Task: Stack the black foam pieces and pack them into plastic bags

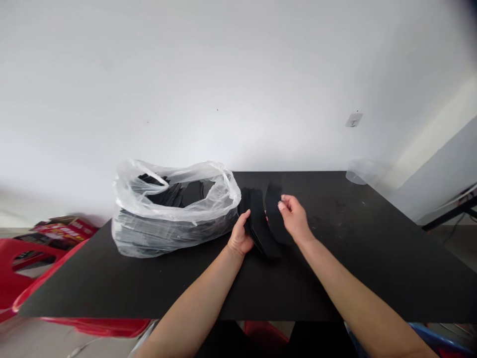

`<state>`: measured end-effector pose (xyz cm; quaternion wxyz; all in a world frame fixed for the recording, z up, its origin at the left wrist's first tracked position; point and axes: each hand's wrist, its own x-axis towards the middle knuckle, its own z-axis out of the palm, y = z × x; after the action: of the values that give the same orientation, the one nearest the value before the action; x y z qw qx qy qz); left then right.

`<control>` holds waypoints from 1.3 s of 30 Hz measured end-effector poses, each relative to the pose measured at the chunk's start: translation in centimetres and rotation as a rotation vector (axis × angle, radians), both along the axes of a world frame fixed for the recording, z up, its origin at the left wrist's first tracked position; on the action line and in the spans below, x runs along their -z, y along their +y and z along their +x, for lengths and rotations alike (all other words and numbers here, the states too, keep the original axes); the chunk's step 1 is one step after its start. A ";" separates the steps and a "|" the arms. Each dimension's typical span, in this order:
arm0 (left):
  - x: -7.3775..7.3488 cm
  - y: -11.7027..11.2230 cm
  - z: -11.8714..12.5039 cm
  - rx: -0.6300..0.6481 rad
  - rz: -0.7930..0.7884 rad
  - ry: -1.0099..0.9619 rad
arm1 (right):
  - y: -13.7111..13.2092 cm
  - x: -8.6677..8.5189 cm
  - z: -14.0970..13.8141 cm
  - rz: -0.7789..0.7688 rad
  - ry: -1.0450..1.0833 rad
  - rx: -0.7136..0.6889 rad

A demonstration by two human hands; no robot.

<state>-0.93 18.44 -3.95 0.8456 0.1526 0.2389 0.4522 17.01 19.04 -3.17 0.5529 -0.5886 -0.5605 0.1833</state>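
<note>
Holding a thick stack of flat, black, gently curved strips in the left hand, curled partway closed, thumb along the side. Just right of the white translucent plastic bag, over the matt black rectangular table; cannot tell whether touching its surface. Pinching the edge of one blurred black strip between thumb and fingertips of the right hand, just beside the stack. Inside the open-mouthed bag, many more black strips. On the pale plain wall behind, a small light square plate with a dark mark, too small to read. Beyond the table's left edge, red-and-black printed packaging with pale lettering, too blurred to read, near a red plastic seat.
</note>
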 end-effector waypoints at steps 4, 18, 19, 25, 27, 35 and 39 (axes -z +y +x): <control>0.1 0.4 -0.4 0.017 0.041 -0.039 | 6.1 0.2 2.6 -0.083 0.007 0.048; 0.3 0.7 0.6 -0.141 -0.004 0.052 | 0.2 -0.4 -2.8 -0.104 -0.183 -0.330; 0.3 0.7 0.7 -0.152 0.014 0.056 | -0.8 -0.2 -3.1 -0.111 -0.201 -0.354; 0.2 0.2 0.9 -0.165 0.119 0.097 | -1.7 0.6 -3.2 -0.144 -0.159 -0.335; 0.2 0.0 0.9 -0.154 0.117 0.095 | -1.5 0.4 -3.0 -0.146 -0.145 -0.345; 0.1 0.1 0.7 -0.107 -0.018 0.053 | -3.7 -1.6 -2.6 -0.139 -0.307 -0.294; 0.1 0.2 0.6 -0.108 -0.056 0.053 | -4.5 -2.3 -3.0 -0.085 -0.457 -0.192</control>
<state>-0.37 18.64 -4.03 0.8173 0.1280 0.2817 0.4861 14.02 14.51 -0.92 0.3667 -0.5817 -0.7160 0.1205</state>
